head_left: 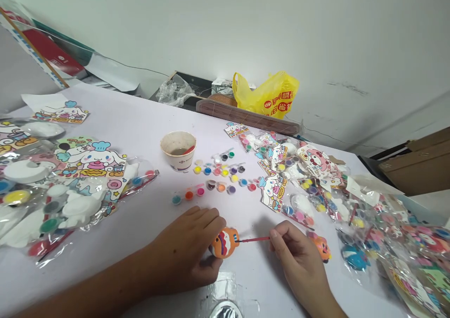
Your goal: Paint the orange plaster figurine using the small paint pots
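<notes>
Between the thumb and fingers of my left hand is a small painted figurine, mostly orange with white, red and purple patches and blue marks at its right end. My right hand pinches a thin red paintbrush. The dark brush tip meets the blue-marked end of the figurine, or lies very close to it. Beyond my hands stand several small paint pots in short strips, with various colours. A paper cup of murky water, with a red stick leaning inside, is behind them to the left.
Packaged craft kits with white figurines lie at left, and more kits crowd the right. A painted orange-pink figurine and a blue one sit right of my right hand. A yellow plastic bag is at the back.
</notes>
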`<state>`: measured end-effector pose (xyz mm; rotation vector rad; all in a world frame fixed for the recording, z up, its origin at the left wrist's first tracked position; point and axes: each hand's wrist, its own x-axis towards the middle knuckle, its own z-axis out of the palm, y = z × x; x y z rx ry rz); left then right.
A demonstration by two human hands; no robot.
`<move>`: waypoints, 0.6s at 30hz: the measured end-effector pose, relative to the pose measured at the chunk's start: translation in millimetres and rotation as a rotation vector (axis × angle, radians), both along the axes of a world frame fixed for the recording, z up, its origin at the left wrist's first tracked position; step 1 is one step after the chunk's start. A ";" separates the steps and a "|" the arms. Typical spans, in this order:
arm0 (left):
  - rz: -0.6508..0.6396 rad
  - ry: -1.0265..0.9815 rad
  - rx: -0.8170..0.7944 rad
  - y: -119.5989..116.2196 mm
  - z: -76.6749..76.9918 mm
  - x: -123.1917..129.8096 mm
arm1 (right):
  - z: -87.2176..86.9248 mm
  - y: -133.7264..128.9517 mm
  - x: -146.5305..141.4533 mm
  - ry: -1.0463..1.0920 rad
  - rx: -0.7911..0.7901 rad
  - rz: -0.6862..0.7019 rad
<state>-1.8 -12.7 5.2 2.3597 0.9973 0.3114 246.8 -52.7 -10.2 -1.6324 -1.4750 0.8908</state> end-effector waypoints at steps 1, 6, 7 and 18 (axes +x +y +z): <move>0.000 0.004 0.001 0.2 -0.1 0.1 | -0.2 -0.2 0.1 0.004 0.003 -0.001; 0.000 -0.015 0.001 -0.6 -0.5 0.1 | -1.1 -0.8 0.0 0.030 0.014 0.006; 0.000 -0.019 0.002 -1.0 -0.4 0.0 | -1.2 -0.7 0.1 0.031 0.013 0.010; -0.001 -0.030 0.004 -0.8 -0.1 0.0 | -3.7 -1.8 1.2 0.000 0.035 0.013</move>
